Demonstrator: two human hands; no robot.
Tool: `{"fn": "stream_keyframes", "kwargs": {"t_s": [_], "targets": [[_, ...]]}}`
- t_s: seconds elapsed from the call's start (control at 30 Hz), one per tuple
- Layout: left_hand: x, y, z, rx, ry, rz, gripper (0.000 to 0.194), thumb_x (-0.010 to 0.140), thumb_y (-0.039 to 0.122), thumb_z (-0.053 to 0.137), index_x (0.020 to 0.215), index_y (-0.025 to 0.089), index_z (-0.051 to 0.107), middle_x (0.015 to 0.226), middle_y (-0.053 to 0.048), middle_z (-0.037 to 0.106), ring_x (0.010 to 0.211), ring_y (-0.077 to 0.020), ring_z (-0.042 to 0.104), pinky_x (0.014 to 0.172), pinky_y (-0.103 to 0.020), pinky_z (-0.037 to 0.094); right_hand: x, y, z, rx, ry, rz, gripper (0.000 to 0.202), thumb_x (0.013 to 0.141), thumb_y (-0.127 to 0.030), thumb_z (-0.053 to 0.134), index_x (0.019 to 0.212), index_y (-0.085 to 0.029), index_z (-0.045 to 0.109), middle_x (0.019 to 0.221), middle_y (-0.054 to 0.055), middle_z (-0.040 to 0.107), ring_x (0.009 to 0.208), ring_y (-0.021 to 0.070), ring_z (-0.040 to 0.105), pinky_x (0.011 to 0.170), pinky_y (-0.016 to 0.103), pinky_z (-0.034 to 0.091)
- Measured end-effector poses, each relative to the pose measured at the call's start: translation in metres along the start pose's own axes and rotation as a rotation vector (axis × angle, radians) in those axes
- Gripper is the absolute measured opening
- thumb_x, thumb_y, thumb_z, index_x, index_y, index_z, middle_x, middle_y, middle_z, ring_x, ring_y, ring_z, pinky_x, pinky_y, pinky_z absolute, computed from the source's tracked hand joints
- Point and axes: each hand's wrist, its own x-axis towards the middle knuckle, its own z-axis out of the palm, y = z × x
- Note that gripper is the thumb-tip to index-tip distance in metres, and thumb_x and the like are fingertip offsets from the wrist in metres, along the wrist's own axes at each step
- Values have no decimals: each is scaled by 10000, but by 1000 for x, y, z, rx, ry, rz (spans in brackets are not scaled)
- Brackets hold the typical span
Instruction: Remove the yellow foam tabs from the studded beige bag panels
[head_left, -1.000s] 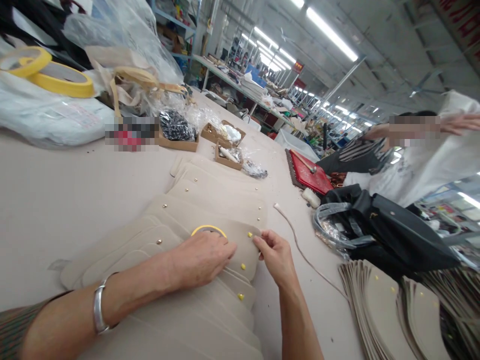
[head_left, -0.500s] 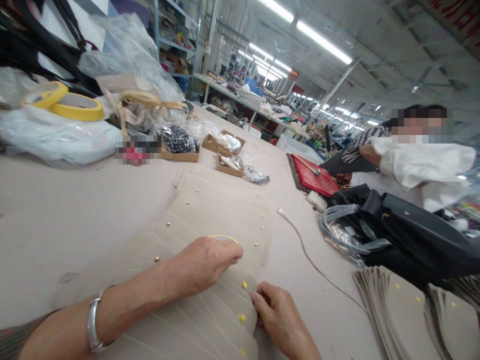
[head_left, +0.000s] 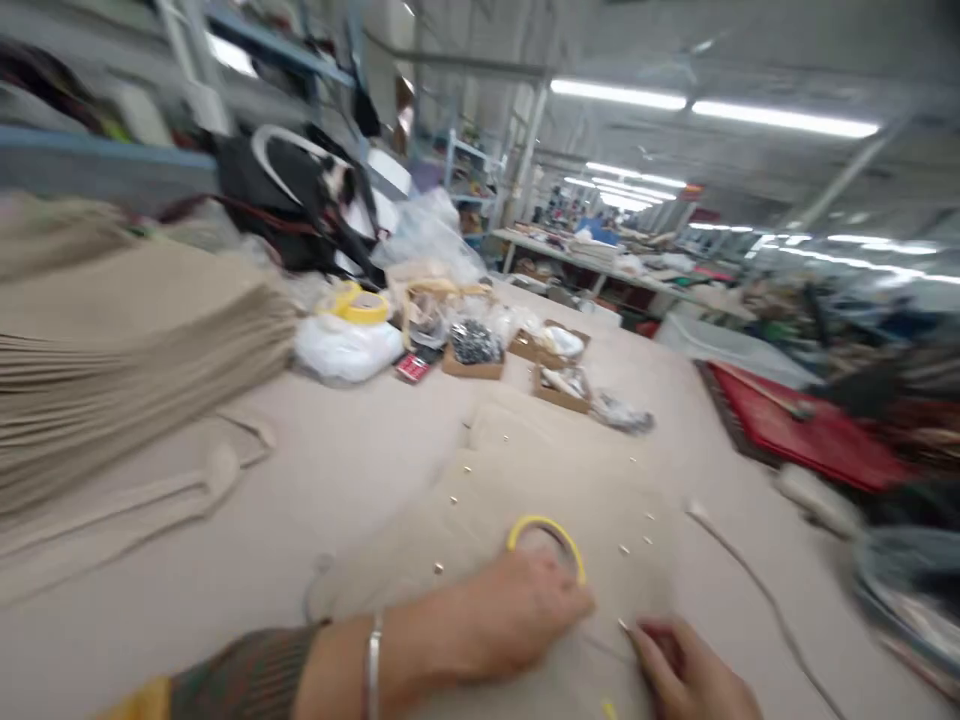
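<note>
A stack of beige sheet panels (head_left: 555, 480) with small metal studs (head_left: 438, 568) lies spread before me. My left hand (head_left: 517, 612), blurred and with a bangle at its wrist, is closed on a roll of yellow tape (head_left: 544, 521) above the panels. At the panels' right edge, beside a stud, the thumb and fingers of my right hand (head_left: 694, 672) are pinched together on the edge of the top panel. A small piece of yellow tape (head_left: 609, 710) shows at the bottom of the view.
On the left stands a tall pile of beige pieces (head_left: 142, 350). Behind the panels are small cardboard boxes (head_left: 561, 398) of hardware and more yellow tape rolls (head_left: 366, 308). A cord (head_left: 765, 600) and a red board (head_left: 810, 425) with a hammer lie to the right.
The view has swung left, bringing the beige pile into sight. Both hands stay over the panels; the tape roll in my left hand shows more, and fewer yellow tape pieces are visible.
</note>
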Motion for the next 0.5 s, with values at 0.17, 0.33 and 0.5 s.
{"fn": "stream_keyframes", "kwargs": {"t_s": [0.17,0.33,0.5], "targets": [[-2,-16,-17,-212,46,-72,236,912,91,417,1072,207,547,882,-27,660,816,-162,617,713,-242,471,-15,18,-56,90,-63,120,227,803,-439,593,791,-224,667,644,17,690,593,197,638,557,279,471],[5,-4,-21,-287,112,-65,503,943,187,462,1421,227,309,982,-42,703,834,-172,666,720,-249,502,-24,-12,-57,338,-83,-50,207,885,-344,558,928,-189,688,742,34,692,646,163,637,583,253,507],[11,0,-16,-207,121,-18,462,967,216,423,1408,159,296,1023,-94,706,884,-215,687,734,-302,533,-25,-39,-57,267,0,-490,211,888,-129,516,1040,-203,643,898,69,697,798,165,645,700,276,534]]}}
